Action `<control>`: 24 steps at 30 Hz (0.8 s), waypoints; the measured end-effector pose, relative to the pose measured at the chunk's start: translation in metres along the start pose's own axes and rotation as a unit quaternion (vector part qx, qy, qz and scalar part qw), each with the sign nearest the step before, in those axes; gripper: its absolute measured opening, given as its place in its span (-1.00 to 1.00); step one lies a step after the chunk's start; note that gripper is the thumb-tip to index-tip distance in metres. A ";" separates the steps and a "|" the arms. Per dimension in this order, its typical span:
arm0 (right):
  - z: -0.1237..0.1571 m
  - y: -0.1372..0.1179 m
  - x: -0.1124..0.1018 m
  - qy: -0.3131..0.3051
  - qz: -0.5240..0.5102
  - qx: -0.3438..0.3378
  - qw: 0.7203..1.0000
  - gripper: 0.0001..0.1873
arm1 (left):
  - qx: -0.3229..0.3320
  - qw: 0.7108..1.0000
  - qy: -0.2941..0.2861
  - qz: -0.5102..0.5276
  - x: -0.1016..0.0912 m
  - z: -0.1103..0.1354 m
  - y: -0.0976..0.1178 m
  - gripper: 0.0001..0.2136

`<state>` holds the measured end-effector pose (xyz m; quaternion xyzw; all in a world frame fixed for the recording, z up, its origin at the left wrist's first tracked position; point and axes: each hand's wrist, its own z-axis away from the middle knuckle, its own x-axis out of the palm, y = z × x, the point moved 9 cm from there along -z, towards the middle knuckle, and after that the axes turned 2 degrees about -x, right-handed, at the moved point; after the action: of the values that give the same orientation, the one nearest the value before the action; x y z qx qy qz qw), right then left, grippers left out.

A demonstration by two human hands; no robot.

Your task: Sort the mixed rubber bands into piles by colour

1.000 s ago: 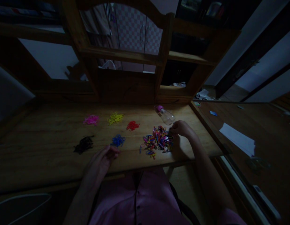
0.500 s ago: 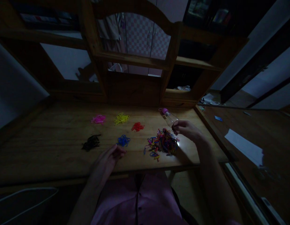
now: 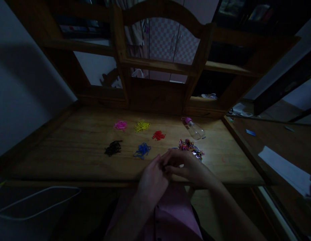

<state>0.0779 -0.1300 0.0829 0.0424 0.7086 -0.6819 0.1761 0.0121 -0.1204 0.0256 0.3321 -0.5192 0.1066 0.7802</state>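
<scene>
My left hand [image 3: 154, 178] and my right hand [image 3: 183, 164] meet at the desk's near edge, fingers closed and touching. A small dark spot shows between the fingertips; what it is, I cannot make out. Behind my right hand, and partly hidden by it, lies a mixed heap of coloured rubber bands [image 3: 187, 145]. To the left of it are separate small piles of bands: blue [image 3: 142, 150] and black [image 3: 113, 148] in the nearer row, red [image 3: 159, 135], yellow [image 3: 142, 126] and pink [image 3: 120, 125] farther back.
A clear bottle [image 3: 196, 131] with a pink cap lies on its side behind the mixed heap. Wooden shelving [image 3: 158, 95] rises at the desk's back. To the right, a lower brown surface [image 3: 248, 147] holds white paper [image 3: 283, 167] and a blue card [image 3: 250, 132].
My right hand has moved left and nearer from beside the bottle. My left hand has moved right, away from the blue pile, to meet it. The view has turned somewhat left.
</scene>
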 end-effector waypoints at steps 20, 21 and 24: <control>0.090 0.018 -0.113 0.400 0.213 0.013 0.891 -0.80 | -0.044 0.995 -0.026 0.083 0.006 0.008 -0.009 -0.57; 0.098 0.032 -0.122 0.427 0.225 0.020 0.875 -0.78 | -0.045 0.994 -0.008 0.097 0.003 0.007 -0.009 -0.57; 0.122 0.083 -0.147 0.497 0.217 0.080 0.836 -0.69 | -0.058 0.989 0.044 0.131 -0.004 0.007 -0.012 -0.51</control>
<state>0.2632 -0.2182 0.0484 0.5422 0.6166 -0.5676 -0.0601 0.0112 -0.1331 0.0188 0.2101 -0.5289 0.1921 0.7995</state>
